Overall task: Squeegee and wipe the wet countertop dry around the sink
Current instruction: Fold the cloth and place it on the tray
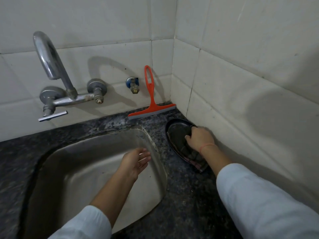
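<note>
An orange squeegee with a grey rubber blade leans upright against the back wall tiles, its blade resting on the dark speckled countertop. To its right, a dark cloth lies in a black oval tray by the corner. My right hand is closed on the cloth's upper edge. My left hand hovers open over the right side of the steel sink, fingers apart, holding nothing.
A chrome wall tap with a curved spout hangs over the sink's back left. A small blue-collared valve sticks out of the tiles beside the squeegee. White tiled walls meet in a corner at the right.
</note>
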